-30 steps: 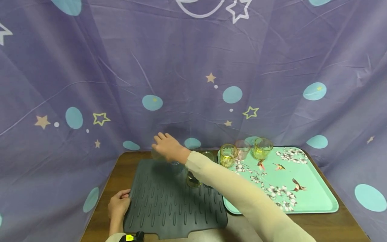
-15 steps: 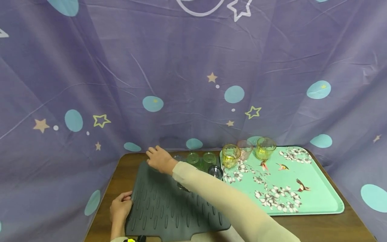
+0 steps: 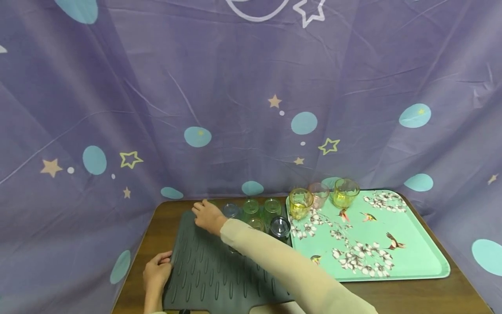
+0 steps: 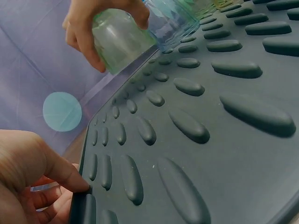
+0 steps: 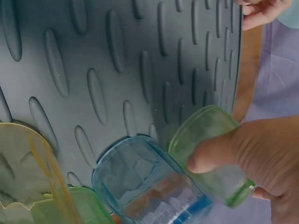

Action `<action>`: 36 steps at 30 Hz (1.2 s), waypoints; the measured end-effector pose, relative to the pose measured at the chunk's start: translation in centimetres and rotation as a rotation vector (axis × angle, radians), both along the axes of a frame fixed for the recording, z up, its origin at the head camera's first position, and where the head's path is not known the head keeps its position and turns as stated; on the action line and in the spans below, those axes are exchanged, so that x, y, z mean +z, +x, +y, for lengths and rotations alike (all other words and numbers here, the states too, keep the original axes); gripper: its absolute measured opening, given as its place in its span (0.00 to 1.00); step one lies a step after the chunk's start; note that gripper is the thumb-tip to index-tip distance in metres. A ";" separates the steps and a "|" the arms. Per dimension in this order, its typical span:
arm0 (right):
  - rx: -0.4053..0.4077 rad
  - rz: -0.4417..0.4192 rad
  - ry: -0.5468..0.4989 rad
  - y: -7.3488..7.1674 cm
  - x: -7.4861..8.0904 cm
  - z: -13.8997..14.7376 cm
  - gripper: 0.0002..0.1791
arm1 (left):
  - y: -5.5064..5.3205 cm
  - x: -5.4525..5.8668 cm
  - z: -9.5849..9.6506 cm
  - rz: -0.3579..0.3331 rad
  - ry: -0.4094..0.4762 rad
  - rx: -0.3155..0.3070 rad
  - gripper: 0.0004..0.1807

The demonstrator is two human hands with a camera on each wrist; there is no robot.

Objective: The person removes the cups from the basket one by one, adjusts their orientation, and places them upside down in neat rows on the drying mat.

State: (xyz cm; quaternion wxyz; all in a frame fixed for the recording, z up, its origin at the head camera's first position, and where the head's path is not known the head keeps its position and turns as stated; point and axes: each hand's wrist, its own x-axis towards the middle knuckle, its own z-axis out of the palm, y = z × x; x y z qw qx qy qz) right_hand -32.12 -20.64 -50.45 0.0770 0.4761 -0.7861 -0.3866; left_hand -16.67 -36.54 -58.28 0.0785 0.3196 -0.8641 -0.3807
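Observation:
My right hand (image 3: 209, 218) grips a green glass (image 5: 205, 127) at the far left corner of the dark drying mat (image 3: 211, 270). In the right wrist view, its thumb lies along the glass, which has its rim toward the mat; whether the rim touches is unclear. Right beside it stands a blue glass (image 5: 140, 170), upside down. Further right on the mat are two green glasses (image 3: 251, 206), a yellow glass (image 3: 256, 224) and a dark glass (image 3: 280, 226), also bottom up. My left hand (image 3: 157, 274) pinches the mat's left edge, thumb on top in the left wrist view.
To the right, overlapping none of the mat's near part, lies a mint tray (image 3: 415, 248) with birds and flowers. Upright at its back left are two yellow glasses (image 3: 300, 204) and a pink glass (image 3: 319, 195). A purple curtain (image 3: 243, 96) hangs behind the wooden table (image 3: 427, 296).
My right hand has come down and slightly left with the green glass, toward the mat's far corner. The glasses behind the forearm show more now. My left hand keeps its place on the mat edge.

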 end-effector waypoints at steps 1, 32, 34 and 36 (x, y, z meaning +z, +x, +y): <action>-0.004 0.001 -0.004 0.0 -0.2 0.0 0.25 | -0.1 0.0 0.0 0.001 0.002 -0.001 0.21; -0.060 -0.019 0.022 0.6 0.5 0.4 0.37 | -1.2 0.8 -1.1 -0.086 -0.016 -0.181 0.21; -0.051 -0.030 0.002 0.7 1.2 0.8 0.39 | -1.2 0.8 -1.3 -0.109 -0.016 -0.198 0.22; -0.044 -0.069 -0.041 0.8 1.9 1.3 0.42 | -1.2 0.9 -1.4 -0.127 -0.017 -0.208 0.22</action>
